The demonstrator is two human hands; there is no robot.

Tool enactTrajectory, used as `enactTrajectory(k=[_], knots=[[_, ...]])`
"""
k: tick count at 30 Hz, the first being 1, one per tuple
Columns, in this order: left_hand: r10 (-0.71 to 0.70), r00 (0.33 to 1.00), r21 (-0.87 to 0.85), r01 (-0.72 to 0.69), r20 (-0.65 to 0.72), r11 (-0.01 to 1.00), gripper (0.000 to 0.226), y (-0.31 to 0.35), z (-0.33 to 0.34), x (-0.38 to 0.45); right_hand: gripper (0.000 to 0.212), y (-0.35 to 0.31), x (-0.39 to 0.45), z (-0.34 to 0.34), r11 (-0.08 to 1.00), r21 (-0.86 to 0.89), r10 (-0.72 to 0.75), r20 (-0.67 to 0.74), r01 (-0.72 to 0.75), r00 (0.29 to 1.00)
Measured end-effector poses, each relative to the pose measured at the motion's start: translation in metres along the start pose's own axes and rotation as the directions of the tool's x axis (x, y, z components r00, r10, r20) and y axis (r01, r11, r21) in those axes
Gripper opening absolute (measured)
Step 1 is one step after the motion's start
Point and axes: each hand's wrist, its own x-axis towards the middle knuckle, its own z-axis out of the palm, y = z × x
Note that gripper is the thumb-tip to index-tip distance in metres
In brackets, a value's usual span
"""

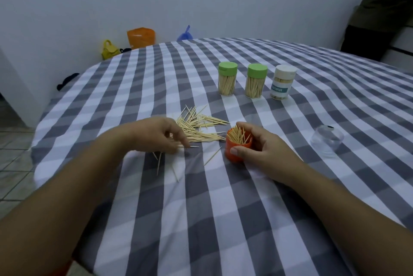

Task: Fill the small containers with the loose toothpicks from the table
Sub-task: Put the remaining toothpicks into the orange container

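Observation:
A pile of loose toothpicks [201,125] lies on the checked tablecloth [201,208] in the middle. My left hand [156,134] rests on the near edge of the pile, fingers curled down and pinching a few toothpicks against the cloth. My right hand [261,148] grips a small orange container [234,150], open at the top and partly filled with upright toothpicks. Behind stand two filled green-lidded containers [227,78] [256,80] and a white-lidded labelled one [283,82]. A clear lid [326,140] lies to the right.
A few stray toothpicks [165,164] lie near my left hand. Beyond the table's far edge, on the floor by the wall, are an orange bag [141,37], a yellow bag [109,50] and a blue bag [185,34]. A person stands at the top right [384,7].

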Motion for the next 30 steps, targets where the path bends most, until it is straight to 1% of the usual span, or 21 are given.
enactTrajectory(k=[2, 4, 6, 9, 11, 13, 16, 20, 22, 24, 25, 27, 30], knots=[[-0.052, 0.989, 0.036, 0.047, 0.138, 0.998, 0.03, -0.003, -0.004, -0.01, 0.068, 0.001, 0.0, 0.0, 1.0, -0.006, 0.0, 0.001, 0.0, 1.0], [-0.094, 0.976, 0.076, 0.081, 0.197, 0.994, 0.039, -0.005, -0.006, -0.017, 0.068, 0.001, 0.001, 0.0, 1.0, -0.007, 0.003, 0.005, -0.003, 1.0], [-0.095, 0.976, 0.065, 0.083, 0.197, 0.994, 0.042, -0.007, -0.006, -0.02, 0.068, 0.001, 0.001, 0.0, 1.0, 0.001, 0.002, 0.006, -0.002, 1.0], [-0.102, 0.976, -0.005, 0.105, 0.191, 0.995, 0.042, -0.011, -0.008, -0.024, 0.067, 0.001, 0.0, 0.001, 1.0, 0.022, 0.001, -0.005, -0.001, 1.0], [-0.1, 0.975, 0.021, 0.097, 0.197, 0.995, 0.046, -0.015, -0.01, -0.027, 0.067, 0.001, -0.001, 0.001, 1.0, 0.018, 0.001, -0.01, -0.001, 1.0], [-0.09, 0.978, 0.036, 0.084, 0.186, 0.996, 0.042, -0.018, -0.009, -0.029, 0.067, 0.001, -0.001, 0.001, 1.0, 0.009, -0.003, -0.015, 0.003, 1.0], [-0.041, 0.993, 0.057, 0.035, 0.111, 0.998, 0.026, -0.018, -0.004, -0.028, 0.067, 0.0, -0.001, 0.003, 1.0, 0.001, -0.009, -0.025, 0.009, 1.0], [0.052, 0.998, 0.165, -0.045, -0.037, 0.985, 0.012, -0.018, 0.006, -0.017, 0.066, 0.001, -0.001, 0.003, 1.0, -0.013, -0.011, -0.031, 0.011, 0.999], [0.073, 0.988, 0.222, -0.041, -0.139, 0.974, 0.009, -0.02, 0.012, -0.011, 0.066, 0.001, -0.002, 0.003, 1.0, -0.021, -0.012, -0.032, 0.011, 0.999], [0.064, 0.961, 0.249, 0.005, -0.27, 0.968, 0.008, -0.024, 0.016, -0.005, 0.066, 0.0, -0.002, 0.004, 0.999, -0.031, -0.012, -0.03, 0.011, 0.999], [0.053, 0.946, 0.25, 0.031, -0.321, 0.968, 0.009, -0.026, 0.018, -0.003, 0.066, 0.0, -0.002, 0.004, 0.999, -0.036, -0.012, -0.029, 0.011, 1.0], [0.031, 0.931, 0.242, 0.062, -0.364, 0.968, 0.021, -0.029, 0.018, -0.002, 0.066, -0.001, -0.002, 0.004, 0.999, -0.034, -0.01, -0.028, 0.009, 1.0], [-0.029, 0.949, 0.179, 0.089, -0.314, 0.98, 0.048, -0.027, 0.013, -0.006, 0.066, 0.0, -0.002, 0.004, 0.999, -0.031, -0.012, -0.029, 0.011, 0.999]])
